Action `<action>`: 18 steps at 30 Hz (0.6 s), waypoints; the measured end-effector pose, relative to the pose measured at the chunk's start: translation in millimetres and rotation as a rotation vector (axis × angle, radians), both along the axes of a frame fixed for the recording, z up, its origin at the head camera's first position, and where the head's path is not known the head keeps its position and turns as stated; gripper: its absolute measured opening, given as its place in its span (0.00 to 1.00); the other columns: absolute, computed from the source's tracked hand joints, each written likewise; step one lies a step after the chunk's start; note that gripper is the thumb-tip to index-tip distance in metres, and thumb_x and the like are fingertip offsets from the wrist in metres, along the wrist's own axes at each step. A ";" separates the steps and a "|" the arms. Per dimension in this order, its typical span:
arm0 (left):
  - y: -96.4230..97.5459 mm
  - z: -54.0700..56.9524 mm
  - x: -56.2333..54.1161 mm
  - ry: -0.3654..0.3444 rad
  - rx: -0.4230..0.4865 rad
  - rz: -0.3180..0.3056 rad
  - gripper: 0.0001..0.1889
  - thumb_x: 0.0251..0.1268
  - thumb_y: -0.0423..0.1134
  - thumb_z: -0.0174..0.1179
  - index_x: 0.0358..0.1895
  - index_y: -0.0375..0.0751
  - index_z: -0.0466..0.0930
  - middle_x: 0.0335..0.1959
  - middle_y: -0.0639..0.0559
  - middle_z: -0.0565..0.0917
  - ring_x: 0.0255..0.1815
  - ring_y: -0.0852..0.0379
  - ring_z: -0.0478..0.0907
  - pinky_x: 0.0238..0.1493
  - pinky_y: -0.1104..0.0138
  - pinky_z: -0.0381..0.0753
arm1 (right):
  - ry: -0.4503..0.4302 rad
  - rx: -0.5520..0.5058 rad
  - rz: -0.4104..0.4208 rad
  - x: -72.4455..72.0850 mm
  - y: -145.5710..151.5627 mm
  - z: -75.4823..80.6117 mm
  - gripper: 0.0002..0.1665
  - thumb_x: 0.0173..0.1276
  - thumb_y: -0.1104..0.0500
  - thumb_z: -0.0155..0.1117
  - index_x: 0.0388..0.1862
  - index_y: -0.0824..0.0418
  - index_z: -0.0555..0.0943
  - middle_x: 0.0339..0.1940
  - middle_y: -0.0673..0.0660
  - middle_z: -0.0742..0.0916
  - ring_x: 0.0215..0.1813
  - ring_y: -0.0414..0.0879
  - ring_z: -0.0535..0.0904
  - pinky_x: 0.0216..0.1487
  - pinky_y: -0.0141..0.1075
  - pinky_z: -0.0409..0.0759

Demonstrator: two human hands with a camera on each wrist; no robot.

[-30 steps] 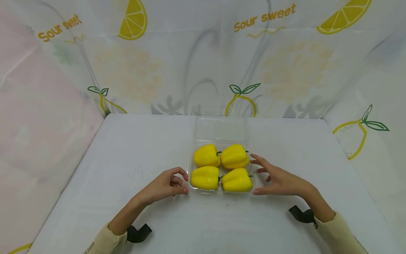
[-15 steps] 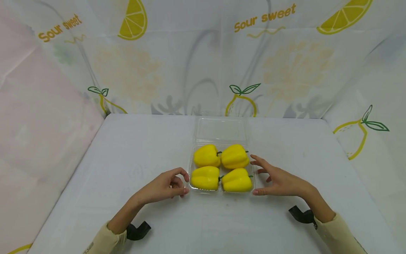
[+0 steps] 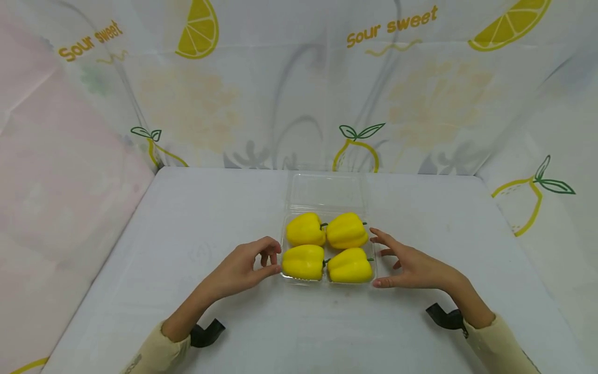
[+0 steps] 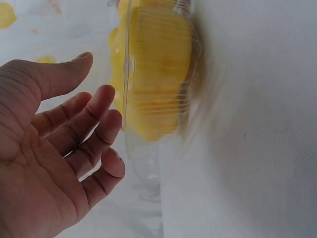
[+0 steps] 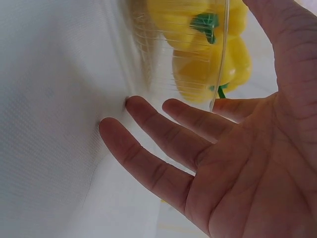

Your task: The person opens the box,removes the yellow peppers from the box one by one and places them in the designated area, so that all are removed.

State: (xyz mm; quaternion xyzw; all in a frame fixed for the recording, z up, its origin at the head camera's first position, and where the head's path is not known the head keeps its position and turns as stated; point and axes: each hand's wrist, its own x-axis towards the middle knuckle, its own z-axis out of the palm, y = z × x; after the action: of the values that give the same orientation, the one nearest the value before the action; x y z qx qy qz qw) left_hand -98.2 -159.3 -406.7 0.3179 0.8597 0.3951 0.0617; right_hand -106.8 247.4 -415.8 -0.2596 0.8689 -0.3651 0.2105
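Two forearms [image 3: 188,316] slant in, palms turned toward each other. Left hand [image 3: 243,267]: fingers loosely bent, no grip; contact with box [image 3: 303,283] unclear. Right hand [image 3: 416,266]: fingers spread, relaxed, holding nothing, tips low near table [image 3: 327,332]. Any hold is best kept low and even on both walls; thin plastic probably flexes. Box sits between hands, four yellow peppers [image 3: 303,262] inside, clear lid [image 3: 327,191] laid back behind.

Head cam's kinda dim but even, faint soft shadows on the tabletop [image 3: 327,332], tiny glints along the clear box's [image 3: 302,283] 6 o'clock edge. Left wrist cam's hazy, backdrop [image 4: 29,37] blurry around 10 o'clock.
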 end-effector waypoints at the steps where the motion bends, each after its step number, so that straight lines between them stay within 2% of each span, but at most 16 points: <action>1: 2.6 -0.2 0.0 0.023 -0.001 0.005 0.15 0.63 0.41 0.69 0.49 0.44 0.76 0.35 0.62 0.79 0.36 0.60 0.75 0.36 0.66 0.77 | 0.000 0.000 0.000 0.0 0.1 -0.2 0.66 0.57 0.40 0.75 0.81 0.52 0.42 0.75 0.61 0.65 0.65 0.59 0.73 0.49 0.45 0.80; 5: 12.2 -0.8 1.0 0.109 -0.013 0.017 0.17 0.60 0.41 0.71 0.48 0.44 0.76 0.41 0.57 0.80 0.42 0.55 0.76 0.45 0.60 0.78 | 0.003 0.001 0.004 -0.4 0.5 -1.5 0.66 0.58 0.40 0.75 0.81 0.51 0.42 0.75 0.61 0.65 0.65 0.60 0.73 0.48 0.44 0.80; 10: 19.9 -2.4 0.7 0.219 -0.046 0.033 0.19 0.57 0.43 0.73 0.48 0.42 0.77 0.44 0.55 0.81 0.45 0.52 0.77 0.46 0.60 0.77 | 0.007 0.005 0.003 -0.6 1.2 -3.0 0.66 0.58 0.40 0.74 0.81 0.50 0.42 0.75 0.61 0.65 0.65 0.59 0.73 0.48 0.44 0.80; 18: 29.9 -5.0 -0.4 0.351 -0.169 0.034 0.26 0.55 0.52 0.74 0.53 0.44 0.77 0.51 0.54 0.80 0.53 0.56 0.73 0.50 0.59 0.73 | 0.022 0.013 0.005 -0.5 1.2 -3.0 0.66 0.57 0.39 0.74 0.81 0.50 0.42 0.75 0.61 0.66 0.65 0.59 0.74 0.48 0.44 0.80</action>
State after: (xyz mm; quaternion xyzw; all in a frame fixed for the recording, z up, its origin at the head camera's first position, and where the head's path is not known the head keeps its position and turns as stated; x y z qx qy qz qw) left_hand -98.6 -129.4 -411.7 0.3611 0.8925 0.2613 -0.0692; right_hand -107.4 248.6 -418.8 -0.2643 0.8728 -0.3563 0.2034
